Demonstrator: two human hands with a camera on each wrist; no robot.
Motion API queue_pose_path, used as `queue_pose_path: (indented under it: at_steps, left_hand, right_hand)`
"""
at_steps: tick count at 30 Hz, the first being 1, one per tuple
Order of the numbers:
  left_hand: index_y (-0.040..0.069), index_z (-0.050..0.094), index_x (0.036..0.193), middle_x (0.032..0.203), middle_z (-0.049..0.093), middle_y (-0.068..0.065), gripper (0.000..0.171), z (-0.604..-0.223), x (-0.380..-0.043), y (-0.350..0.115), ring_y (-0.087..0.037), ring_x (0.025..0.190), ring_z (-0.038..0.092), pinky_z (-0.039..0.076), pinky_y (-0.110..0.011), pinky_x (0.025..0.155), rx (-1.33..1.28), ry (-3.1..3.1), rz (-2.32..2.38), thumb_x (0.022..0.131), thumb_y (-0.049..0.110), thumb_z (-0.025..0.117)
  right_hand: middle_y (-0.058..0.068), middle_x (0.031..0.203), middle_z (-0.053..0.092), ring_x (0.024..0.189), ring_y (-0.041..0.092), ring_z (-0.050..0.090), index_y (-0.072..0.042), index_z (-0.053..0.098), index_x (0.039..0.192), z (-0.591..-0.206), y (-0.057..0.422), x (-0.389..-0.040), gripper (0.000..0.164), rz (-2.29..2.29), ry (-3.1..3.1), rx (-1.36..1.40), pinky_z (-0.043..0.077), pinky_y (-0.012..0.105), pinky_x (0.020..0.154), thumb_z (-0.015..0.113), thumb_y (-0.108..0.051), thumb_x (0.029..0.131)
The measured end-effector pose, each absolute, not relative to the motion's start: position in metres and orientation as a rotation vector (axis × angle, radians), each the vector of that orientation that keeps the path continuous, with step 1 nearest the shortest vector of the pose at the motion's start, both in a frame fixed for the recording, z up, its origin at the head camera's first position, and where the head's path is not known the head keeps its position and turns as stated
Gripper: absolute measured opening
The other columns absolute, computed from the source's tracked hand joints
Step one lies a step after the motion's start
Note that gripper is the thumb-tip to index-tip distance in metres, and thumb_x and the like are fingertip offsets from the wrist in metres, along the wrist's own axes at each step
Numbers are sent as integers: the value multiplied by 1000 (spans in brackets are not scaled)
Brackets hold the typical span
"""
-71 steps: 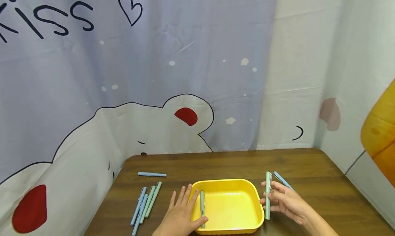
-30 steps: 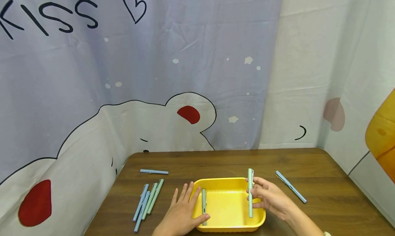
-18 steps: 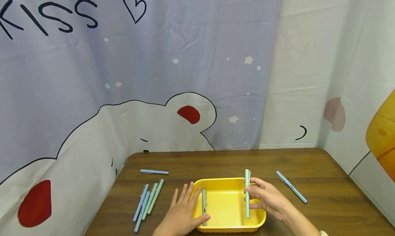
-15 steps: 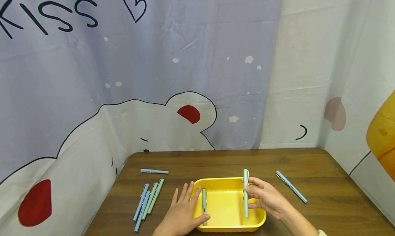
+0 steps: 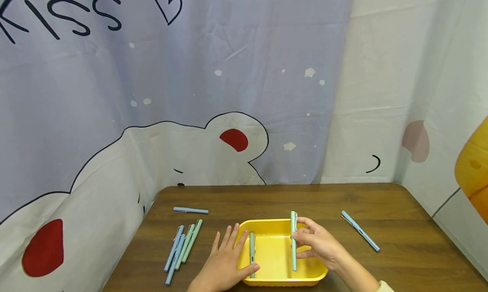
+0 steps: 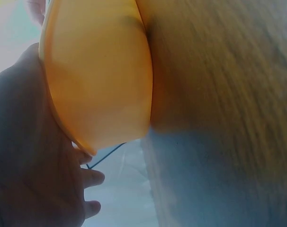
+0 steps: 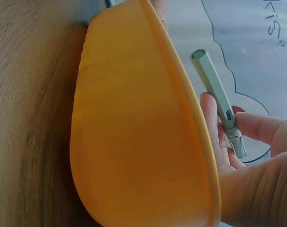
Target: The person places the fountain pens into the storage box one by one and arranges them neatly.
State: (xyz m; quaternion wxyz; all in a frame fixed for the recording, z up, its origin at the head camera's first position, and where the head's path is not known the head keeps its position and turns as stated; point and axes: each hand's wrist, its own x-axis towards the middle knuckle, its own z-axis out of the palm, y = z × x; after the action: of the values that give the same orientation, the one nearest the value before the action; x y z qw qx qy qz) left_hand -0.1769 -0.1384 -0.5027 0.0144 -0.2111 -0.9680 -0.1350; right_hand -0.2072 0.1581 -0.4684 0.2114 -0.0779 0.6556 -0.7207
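Pale green pen (image 5: 293, 241) with a clip was pinched between the right hand's (image 5: 318, 245) thumb and fingers, held above the right half of a yellow plastic tray (image 5: 272, 258), its clip end pointing away from the person. The right wrist view showed it above the rim. The left hand (image 5: 225, 262), fingers spread wide and holding nothing, rested on the tray's left rim. Inside the tray, along its left side, lay a second green pen (image 5: 252, 249), its near end partly covered by the left thumb.

To the left of the tray, two blue pens (image 5: 173, 248) and two green pens (image 5: 185, 246) lay side by side on the brown wood-grain table (image 5: 419, 249). A blue pen (image 5: 190, 210) lay crosswise behind them, and another blue pen (image 5: 360, 231) lay slanted to the right of the tray. A printed curtain (image 5: 236, 71) hung behind the table.
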Motion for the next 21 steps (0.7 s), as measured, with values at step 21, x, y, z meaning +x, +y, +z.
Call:
queue_pose_path:
  at_steps: [21]
  left_hand:
    - [22, 19, 150, 157, 6, -7, 94, -503, -179, -138, -30, 144, 4, 2, -63, 109, -673, -3021, -449, 78, 79, 38]
  right_hand:
    - [17, 94, 62, 77, 23, 63, 1, 32, 138, -489, 114, -207, 63, -1919, 1959, -195, 57, 45, 65, 64, -19, 86]
